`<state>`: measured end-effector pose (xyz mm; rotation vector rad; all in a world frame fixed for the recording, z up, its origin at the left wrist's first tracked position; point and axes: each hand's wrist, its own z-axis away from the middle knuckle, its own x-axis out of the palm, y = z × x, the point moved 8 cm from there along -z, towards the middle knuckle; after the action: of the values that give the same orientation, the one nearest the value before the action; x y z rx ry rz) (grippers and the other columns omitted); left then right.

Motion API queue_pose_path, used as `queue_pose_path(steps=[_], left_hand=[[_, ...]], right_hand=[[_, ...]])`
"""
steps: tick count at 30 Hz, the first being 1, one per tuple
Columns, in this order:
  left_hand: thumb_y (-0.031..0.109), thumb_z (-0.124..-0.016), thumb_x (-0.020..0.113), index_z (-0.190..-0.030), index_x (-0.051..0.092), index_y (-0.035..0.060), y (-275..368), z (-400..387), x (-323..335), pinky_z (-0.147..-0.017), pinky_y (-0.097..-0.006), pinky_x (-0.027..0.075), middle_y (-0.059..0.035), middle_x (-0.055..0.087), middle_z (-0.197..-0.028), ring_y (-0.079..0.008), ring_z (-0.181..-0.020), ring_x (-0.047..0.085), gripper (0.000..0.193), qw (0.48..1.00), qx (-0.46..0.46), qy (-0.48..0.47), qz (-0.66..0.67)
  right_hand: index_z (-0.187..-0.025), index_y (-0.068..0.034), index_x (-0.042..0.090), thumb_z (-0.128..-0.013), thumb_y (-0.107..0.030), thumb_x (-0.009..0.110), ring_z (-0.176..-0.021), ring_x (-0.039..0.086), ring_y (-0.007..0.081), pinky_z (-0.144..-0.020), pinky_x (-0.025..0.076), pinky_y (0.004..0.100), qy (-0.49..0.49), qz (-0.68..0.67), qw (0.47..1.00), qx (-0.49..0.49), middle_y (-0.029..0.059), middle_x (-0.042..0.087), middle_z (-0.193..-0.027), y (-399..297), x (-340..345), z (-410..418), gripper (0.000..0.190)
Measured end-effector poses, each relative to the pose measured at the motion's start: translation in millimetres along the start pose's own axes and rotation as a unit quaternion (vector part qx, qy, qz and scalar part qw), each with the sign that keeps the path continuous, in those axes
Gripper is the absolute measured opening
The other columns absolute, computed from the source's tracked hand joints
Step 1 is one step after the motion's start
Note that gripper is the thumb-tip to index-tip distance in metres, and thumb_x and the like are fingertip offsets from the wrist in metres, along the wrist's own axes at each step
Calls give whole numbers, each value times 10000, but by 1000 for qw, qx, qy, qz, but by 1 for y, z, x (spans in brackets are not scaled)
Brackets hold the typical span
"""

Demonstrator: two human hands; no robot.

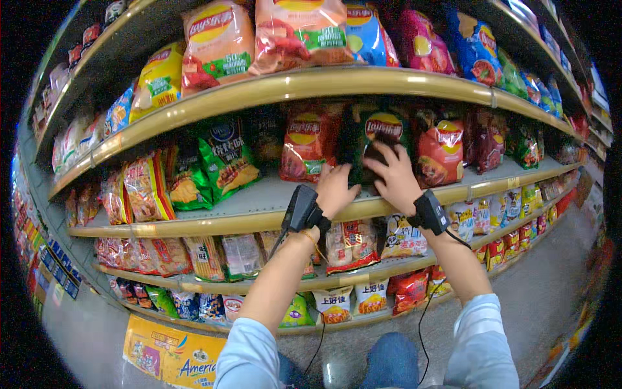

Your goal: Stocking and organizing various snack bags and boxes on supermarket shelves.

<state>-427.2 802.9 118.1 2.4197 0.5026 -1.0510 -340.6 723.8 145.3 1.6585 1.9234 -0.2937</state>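
Observation:
Both my hands reach into the middle shelf of a snack rack. My right hand, fingers spread, lies over the front of a dark Lay's chip bag and hides its lower part. Just left of it, my left hand is at the shelf's front edge, thumb apart from the fingers. Its fingertips are close to the lower right corner of a red Lay's chip bag; whether they touch it cannot be told. Another red Lay's bag stands right of my right hand. Each wrist wears a black strapped device.
Large chip bags stand on the upper shelf, whose rounded edge overhangs my hands. Green chip bags lean at the left. Packaged snacks fill lower shelves. Thin black cables hang from my wrists. A yellow floor poster lies below.

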Motion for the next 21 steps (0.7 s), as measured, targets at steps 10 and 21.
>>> queue_pose_path(steps=[10, 21], left_hand=[[275, -678, 620, -1116, 460, 25, -3, -8, 5, -792, -411, 416, -239, 538, -933, -372, -902, 503, 529, 1000, 21, -9, 15], [187, -561, 587, -701, 621, 19, -15, -6, 20, -700, -417, 443, -170, 576, -742, -346, -806, 512, 222, 999, -31, 26, -3]], right_hand=[[-1101, -107, 511, -689, -44, 503, -1063, 399, 371, -918, 333, 424, 22, 61, 997, 51, 143, 424, -1210, 48, 16, -78, 417], [-982, -47, 559, -605, 42, 511, -1031, 457, 345, -909, 347, 396, -41, -120, 989, -71, 140, 523, -1087, -28, 4, -22, 391]])
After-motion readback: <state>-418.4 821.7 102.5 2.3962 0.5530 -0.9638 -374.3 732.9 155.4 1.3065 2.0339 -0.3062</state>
